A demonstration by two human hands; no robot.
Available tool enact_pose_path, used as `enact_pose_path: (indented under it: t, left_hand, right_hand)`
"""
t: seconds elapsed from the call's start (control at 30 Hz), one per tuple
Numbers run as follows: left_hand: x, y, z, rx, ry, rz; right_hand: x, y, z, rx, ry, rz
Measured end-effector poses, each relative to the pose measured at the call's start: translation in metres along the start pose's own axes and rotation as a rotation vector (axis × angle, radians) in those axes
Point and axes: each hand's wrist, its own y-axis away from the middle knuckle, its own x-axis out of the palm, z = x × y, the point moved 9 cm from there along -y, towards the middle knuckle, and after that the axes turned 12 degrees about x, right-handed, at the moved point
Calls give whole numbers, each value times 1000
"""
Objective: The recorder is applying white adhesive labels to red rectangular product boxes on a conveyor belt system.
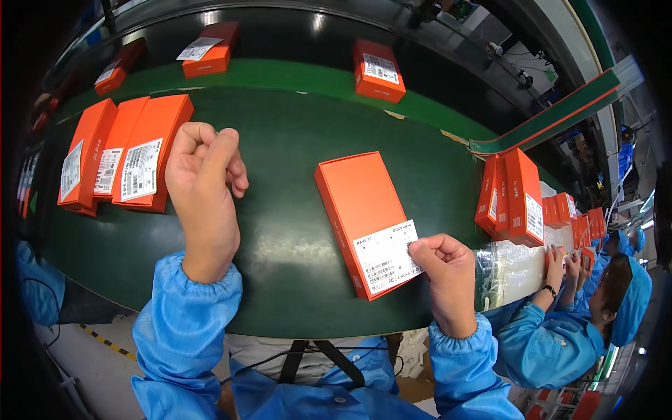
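An orange box [362, 189] lies flat on the green table in front of me, tilted slightly. Across its near end is a white printed label [381, 260], set askew so that a corner sticks out past the box's right edge. My right hand [446, 269] pinches the label's right edge, thumb on top; the fingertips beneath are hidden. My left hand [206, 185] is raised above the table, left of the box, fingers curled and thumb pressed against the index finger. Nothing shows in it. It is nearest to a row of labelled orange boxes [161, 122] at the left.
Beyond the table runs a conveyor belt [294, 42] carrying several labelled orange boxes [378, 70]. More orange boxes [518, 189] stand at the right, beside a green guide rail [553, 115]. A co-worker in blue [560, 343] handles boxes at the far right.
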Motion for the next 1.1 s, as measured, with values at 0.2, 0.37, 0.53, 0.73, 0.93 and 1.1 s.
enact_pose_path:
  t: [0.2,0.37,0.53,0.73,0.93,1.1]
  left_hand:
    - [3,0,2,2,26,9]
    - [7,4,3,-27,-3,22]
    - [4,3,1,-19,6,30]
    - [4,4,3,-31,-15,38]
    - [10,5,12,6,-36,10]
    - [-8,-6,18,33,-45,-12]
  right_hand:
    - [-4,-1,0,-8,-2,-9]
    - [-7,-2,-2,-20,14,-19]
    - [-3,2,0,-94,85,-57]
    - [10,37,28,-468,719,-463]
    - [26,44,31,-734,907,-319]
    - [37,42,39,-619,848,-204]
